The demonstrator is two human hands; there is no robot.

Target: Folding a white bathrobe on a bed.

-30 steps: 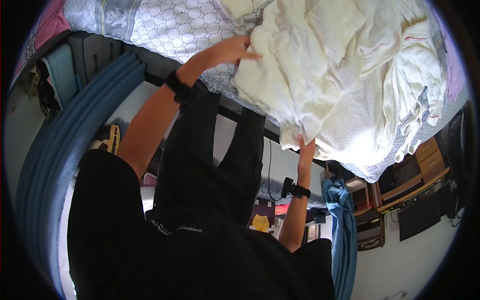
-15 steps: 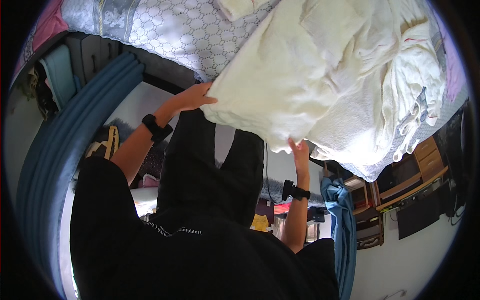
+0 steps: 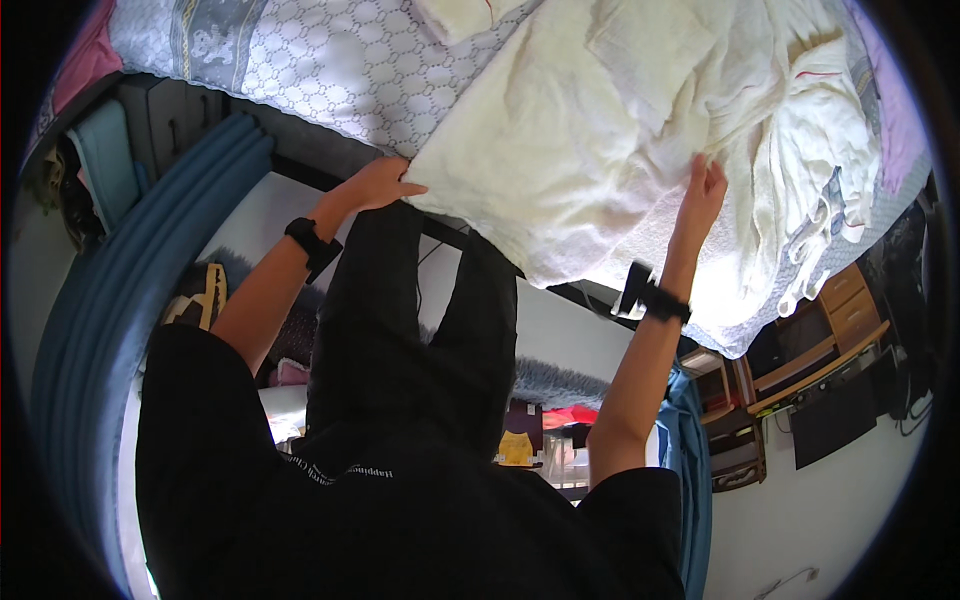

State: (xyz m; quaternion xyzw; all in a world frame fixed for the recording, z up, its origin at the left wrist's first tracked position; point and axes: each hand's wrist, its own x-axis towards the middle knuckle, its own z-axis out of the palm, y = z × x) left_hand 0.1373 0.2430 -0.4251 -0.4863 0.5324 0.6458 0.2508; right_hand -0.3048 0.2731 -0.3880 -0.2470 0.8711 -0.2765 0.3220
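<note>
A large cream fleecy cloth [image 3: 540, 150] is spread over the near side of the bed, wrinkled toward the right, its front edge hanging over. My left hand [image 3: 383, 184] pinches its left corner between thumb and fingers, by the bed's edge. Farther right, my right hand [image 3: 704, 190] reaches onto the cloth with its fingertips at a fold, slightly apart. Thin strips or ties [image 3: 815, 262] of white fabric dangle at the cloth's right end. Both wrists carry black straps with small devices.
A patterned grey-white quilt [image 3: 345, 75] covers the bed, with another cream piece of cloth [image 3: 460, 15] at the far side. Blue curtains [image 3: 110, 300] hang at the left. Wooden shelving [image 3: 835, 320] stands at the right. A fuzzy grey rug [image 3: 555, 385] lies on the floor.
My right hand has left the cloth's front edge and moved up and right onto the cloth. My left hand stays at the corner, shifted slightly.
</note>
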